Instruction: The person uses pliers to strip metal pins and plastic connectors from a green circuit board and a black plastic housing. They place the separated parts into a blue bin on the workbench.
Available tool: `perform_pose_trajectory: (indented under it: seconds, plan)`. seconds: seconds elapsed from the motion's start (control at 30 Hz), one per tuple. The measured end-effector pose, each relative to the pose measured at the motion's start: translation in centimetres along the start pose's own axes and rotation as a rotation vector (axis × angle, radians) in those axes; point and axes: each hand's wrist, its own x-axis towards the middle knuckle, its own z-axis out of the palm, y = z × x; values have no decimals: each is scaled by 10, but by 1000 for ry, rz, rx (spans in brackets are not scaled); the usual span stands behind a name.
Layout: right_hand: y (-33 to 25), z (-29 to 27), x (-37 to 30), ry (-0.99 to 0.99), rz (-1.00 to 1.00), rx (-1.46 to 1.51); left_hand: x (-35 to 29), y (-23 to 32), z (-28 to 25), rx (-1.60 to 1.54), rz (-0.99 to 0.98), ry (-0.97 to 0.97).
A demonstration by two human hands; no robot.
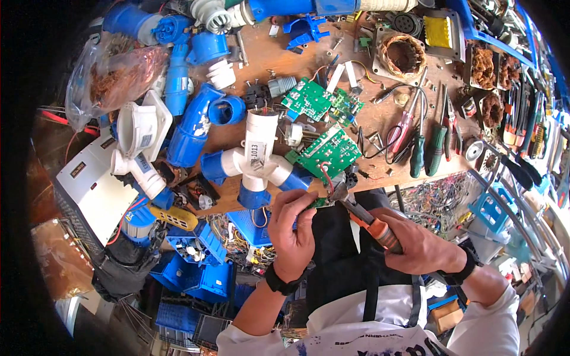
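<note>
My left hand point(292, 228) pinches a small green circuit board point(323, 202) at the front edge of the bench. My right hand point(409, 240) is wrapped round the orange handles of a pair of pliers point(375, 228). The pliers' jaws point(341, 193) are at the small board's right side; whether they grip it I cannot tell. A reddish-brown wire point(327, 174) runs up from there toward a larger green circuit board point(328, 153) lying on the bench. Behind it lie another green board point(309, 98) and a smaller one point(347, 107).
Left of the boards stands a white pipe-like connector point(256, 157) with blue ends. Blue plugs point(196, 127) and a plastic bag of copper wire point(119, 77) lie farther left. Green-handled screwdrivers point(436, 148) and red-handled pliers point(451, 121) are at right. Blue bins point(205, 279) sit below the bench.
</note>
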Motion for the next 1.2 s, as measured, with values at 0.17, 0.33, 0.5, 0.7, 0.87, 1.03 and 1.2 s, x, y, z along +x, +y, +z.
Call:
perform_pose_trajectory:
  seconds: [0.17,0.33,0.5,0.7,0.87,1.03,1.2]
  plan:
    - [10,8,-2,18,6,0,3,2,3,29,27,20]
    - [-7,1,2,-3,92,31,6,0,3,151,183,28]
    - [-9,-1,-3,77,41,29,9,-1,-2,299,356,6]
    - [-1,3,-5,161,-27,-9,12,5,-7,420,418,-53]
    - [-8,0,-2,184,-3,-72,16,22,-8,360,342,-71]
    - [-8,-2,-3,165,1,-85,11,17,-11,430,380,-98]
    - [-11,-9,-7,100,81,-31,16,33,-14,499,419,-112]
